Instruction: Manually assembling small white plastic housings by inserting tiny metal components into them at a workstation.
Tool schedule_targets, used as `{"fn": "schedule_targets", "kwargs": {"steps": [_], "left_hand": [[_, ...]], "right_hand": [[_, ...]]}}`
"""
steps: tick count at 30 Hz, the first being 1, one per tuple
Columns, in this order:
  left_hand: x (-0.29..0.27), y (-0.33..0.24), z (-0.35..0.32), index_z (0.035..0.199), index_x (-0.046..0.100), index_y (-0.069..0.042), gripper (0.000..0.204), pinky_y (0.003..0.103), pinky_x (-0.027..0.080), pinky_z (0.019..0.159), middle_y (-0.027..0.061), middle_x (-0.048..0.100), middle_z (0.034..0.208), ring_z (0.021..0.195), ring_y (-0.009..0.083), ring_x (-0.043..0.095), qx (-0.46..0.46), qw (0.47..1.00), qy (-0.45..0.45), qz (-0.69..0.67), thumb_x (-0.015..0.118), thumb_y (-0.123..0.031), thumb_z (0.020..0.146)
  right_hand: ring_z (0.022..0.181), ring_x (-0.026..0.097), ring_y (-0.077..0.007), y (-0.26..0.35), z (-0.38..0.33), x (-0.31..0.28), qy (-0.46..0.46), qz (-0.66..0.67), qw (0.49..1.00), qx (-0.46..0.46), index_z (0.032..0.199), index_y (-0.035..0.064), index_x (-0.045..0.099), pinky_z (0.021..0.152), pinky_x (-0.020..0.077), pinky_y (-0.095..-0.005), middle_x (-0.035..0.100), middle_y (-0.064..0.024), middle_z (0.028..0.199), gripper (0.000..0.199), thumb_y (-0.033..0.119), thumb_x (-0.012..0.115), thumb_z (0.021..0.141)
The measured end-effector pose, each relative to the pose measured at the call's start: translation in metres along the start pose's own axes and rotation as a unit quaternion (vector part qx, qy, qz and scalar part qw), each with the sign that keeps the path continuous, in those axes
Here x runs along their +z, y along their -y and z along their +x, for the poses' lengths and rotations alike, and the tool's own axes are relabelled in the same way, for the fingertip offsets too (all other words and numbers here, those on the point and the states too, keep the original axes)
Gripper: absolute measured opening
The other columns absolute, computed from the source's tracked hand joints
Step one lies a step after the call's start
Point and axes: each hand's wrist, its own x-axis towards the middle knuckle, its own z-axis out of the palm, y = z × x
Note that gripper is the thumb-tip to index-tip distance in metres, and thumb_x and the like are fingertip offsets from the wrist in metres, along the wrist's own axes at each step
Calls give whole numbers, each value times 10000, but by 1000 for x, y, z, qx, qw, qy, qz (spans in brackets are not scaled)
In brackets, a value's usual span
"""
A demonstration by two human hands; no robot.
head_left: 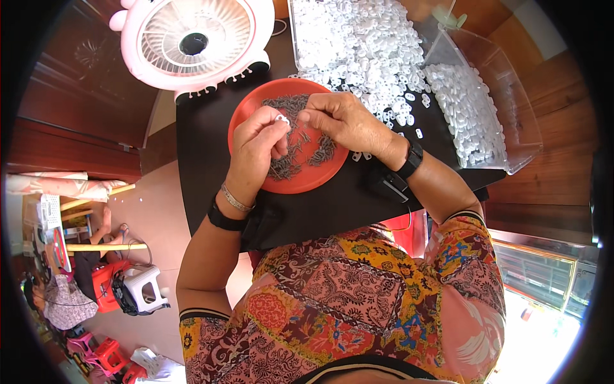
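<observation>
Over a red-orange bowl, my left hand pinches a small white plastic piece with holes between thumb and fingertips. Just to the right, my right hand has its thumb and forefinger pressed together over the bowl; whatever sits between them is too small to make out. The two hands are close but apart. Loose dark grey screws lie in heaps in the bowl, partly hidden beneath my hands.
A big pile of white plastic pieces spreads across the dark table behind the bowl. To its right stands a clear bin filled with similar pieces. A pink fan is at the far left. Stools stand on the floor.
</observation>
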Motion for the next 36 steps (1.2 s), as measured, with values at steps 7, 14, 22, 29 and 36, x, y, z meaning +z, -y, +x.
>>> {"fn": "schedule_targets", "kwargs": {"steps": [7,14,22,29,36], "left_hand": [[4,10,2,838,597,2,56,243,405,592,36,549,739,644,103,510,142,980,55,132,592,-54,840],[12,8,-4,850,623,28,73,254,414,605,66,548,755,649,133,518,187,965,71,171,602,-34,820],[11,9,-3,849,623,55,98,239,426,596,61,581,757,652,108,536,145,979,94,105,581,-33,841],[7,5,-2,825,615,-16,128,199,391,514,6,564,659,562,58,495,21,1000,9,8,548,-108,882],[4,3,-3,783,582,-24,188,196,359,488,6,548,637,545,55,473,11,999,28,11,527,-168,890]], "right_hand": [[539,410,-131,-1,0,2,-14,45,999,7,758,18,567,528,400,-309,483,-55,571,295,262,596,923],[625,390,-54,10,-4,2,39,27,999,12,793,33,546,556,361,-231,450,37,653,292,265,534,968],[706,477,-52,3,-3,-6,131,203,969,46,904,52,547,652,425,-210,532,35,786,190,229,521,971],[743,508,-50,3,-2,-9,99,268,957,56,948,38,564,676,434,-205,569,26,832,137,174,546,950],[760,524,-58,8,-3,-6,57,268,960,52,962,25,567,705,449,-216,589,9,836,109,127,530,955]]}}
